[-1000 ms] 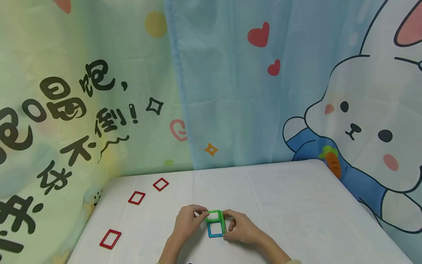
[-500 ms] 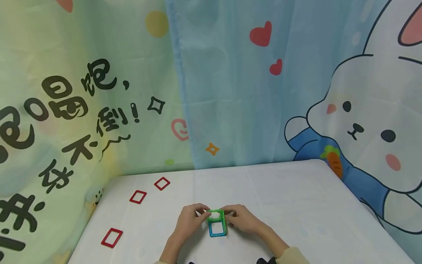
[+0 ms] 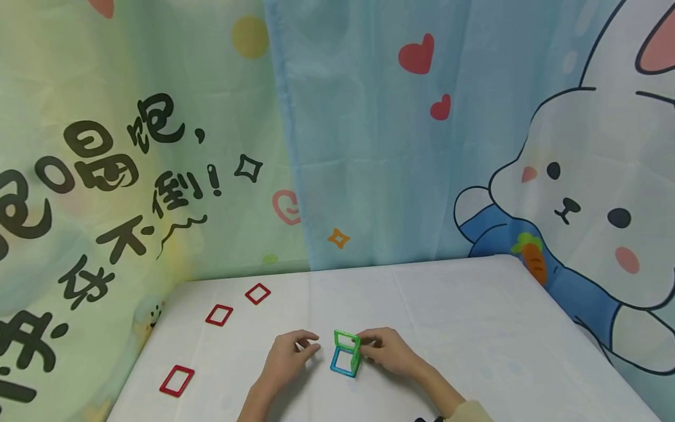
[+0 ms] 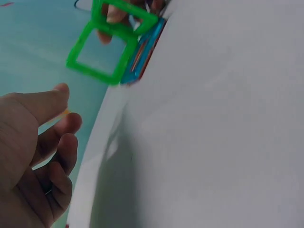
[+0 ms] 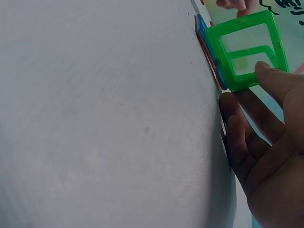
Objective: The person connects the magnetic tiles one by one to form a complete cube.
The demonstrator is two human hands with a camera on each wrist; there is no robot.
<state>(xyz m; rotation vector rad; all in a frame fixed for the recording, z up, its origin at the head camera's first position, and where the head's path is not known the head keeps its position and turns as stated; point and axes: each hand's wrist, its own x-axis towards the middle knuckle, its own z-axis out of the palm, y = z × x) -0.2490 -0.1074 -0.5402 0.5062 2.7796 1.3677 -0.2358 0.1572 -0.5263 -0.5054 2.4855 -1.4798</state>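
Note:
A blue square magnetic tile lies flat on the table, with a red edge showing beneath it. One green magnetic tile stands along its far side, and a second green magnetic tile stands along its right side. My right hand pinches the right-hand green tile, thumb on its outer face. To the left, my left hand is apart from the tiles, its fingers loosely bent and holding nothing. In the left wrist view, a gap separates the left hand from the green frames.
Red square frames lie on the white table's left part: one near the front, one farther back and one near the far edge. A printed curtain hangs behind the table.
My left hand has let go of the far green tile and drawn back to the left. The tile group has turned slightly. My right hand moved up the right green tile and holds on.

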